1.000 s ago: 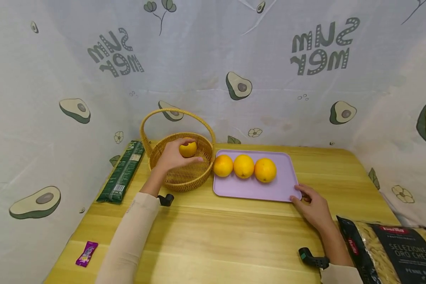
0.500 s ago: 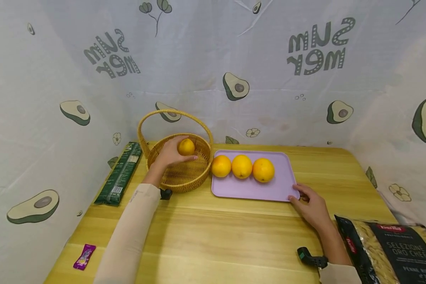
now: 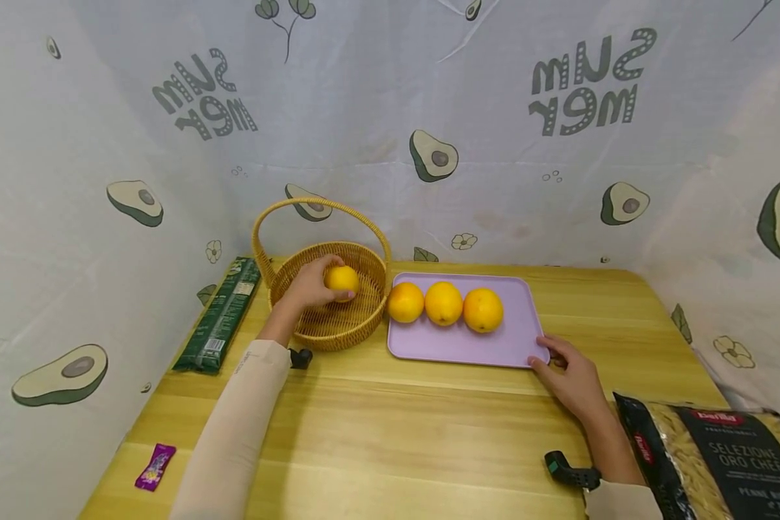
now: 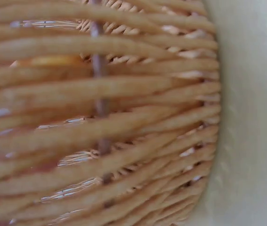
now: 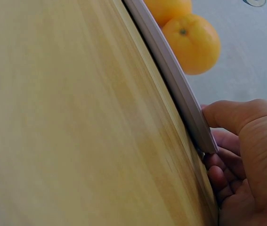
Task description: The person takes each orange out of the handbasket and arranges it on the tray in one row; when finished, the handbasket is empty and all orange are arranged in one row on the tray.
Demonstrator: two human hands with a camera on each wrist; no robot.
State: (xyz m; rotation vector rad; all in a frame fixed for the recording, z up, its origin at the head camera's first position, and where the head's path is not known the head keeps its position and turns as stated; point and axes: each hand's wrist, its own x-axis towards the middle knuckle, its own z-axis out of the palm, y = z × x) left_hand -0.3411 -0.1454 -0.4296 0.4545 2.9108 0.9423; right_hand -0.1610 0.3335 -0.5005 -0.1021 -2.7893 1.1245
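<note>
In the head view, my left hand (image 3: 312, 286) reaches into the wicker basket (image 3: 341, 339). Its fingers and thumb curve round an orange (image 3: 343, 278) low inside. Basket weave (image 4: 124, 89) fills most of the left wrist view, hiding the hand almost entirely. My right hand (image 3: 575, 381) pinches the near right corner of a lilac tray (image 3: 442, 350); in the right wrist view the thumb lies on the tray's rim (image 5: 185, 94), fingers below it. Three oranges sit in a row on the tray, the left one (image 3: 406, 302) close beside the basket, then a middle one (image 3: 443, 303) and a right one (image 3: 484, 310).
A green packet (image 3: 219, 318) lies left of the basket. Toward the front left is a small purple wrapped sweet (image 3: 155, 467). A big bag of penne pasta (image 3: 721, 455) lies at the right front, beside my right forearm. A printed curtain (image 3: 364, 94) encloses the table's back and sides.
My left hand has shifted slightly, and the orange sits a little lower in the basket, with more of it showing. The right hand keeps its place at the tray corner.
</note>
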